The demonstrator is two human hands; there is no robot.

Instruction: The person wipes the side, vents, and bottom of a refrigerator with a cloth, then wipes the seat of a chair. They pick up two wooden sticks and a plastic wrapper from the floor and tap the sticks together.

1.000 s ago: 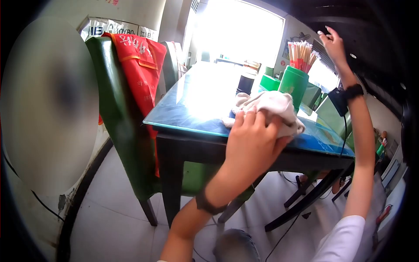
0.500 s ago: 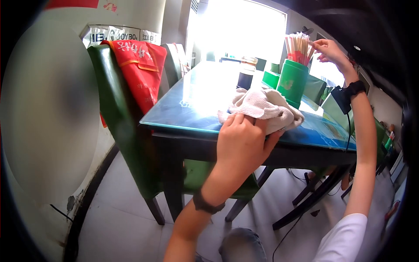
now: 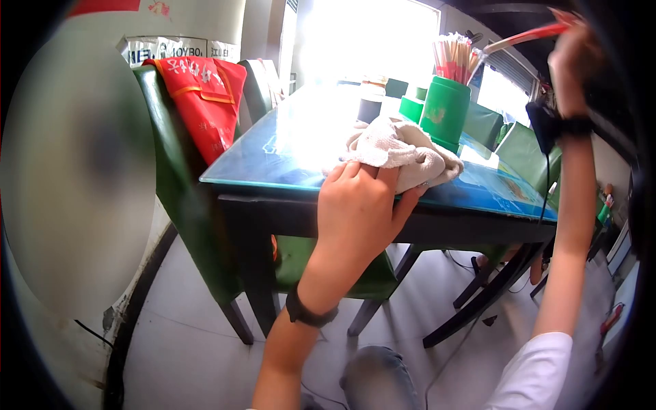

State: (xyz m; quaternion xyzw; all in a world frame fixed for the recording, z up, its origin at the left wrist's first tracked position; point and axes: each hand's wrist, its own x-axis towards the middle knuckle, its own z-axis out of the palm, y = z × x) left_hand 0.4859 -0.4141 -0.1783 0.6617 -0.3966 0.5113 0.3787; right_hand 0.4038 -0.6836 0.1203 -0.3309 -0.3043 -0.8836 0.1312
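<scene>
My left hand (image 3: 359, 205) is closed on a crumpled whitish cloth (image 3: 403, 154) at the near edge of the glass-topped table (image 3: 273, 160). Just behind the cloth stands a green chopstick holder (image 3: 445, 109), full of wrapped chopsticks (image 3: 452, 58) with red bands. Raised at the upper right, my right hand (image 3: 574, 72) grips a wrapped pair of chopsticks (image 3: 523, 37) by its red end. The pair slants down leftward, its lower end near the holder's top. This hand is slightly blurred.
A dark-filled jar (image 3: 370, 99) and a small green box (image 3: 411, 108) stand farther back on the table. To the left is a green chair (image 3: 171, 150) with a red apron-like cloth (image 3: 205, 102) over its back. A cable (image 3: 547, 184) hangs from my right wrist.
My right hand has moved up and right from the holder, drawing out the wrapped chopsticks. My left hand stays on the cloth. The whole view has shifted slightly.
</scene>
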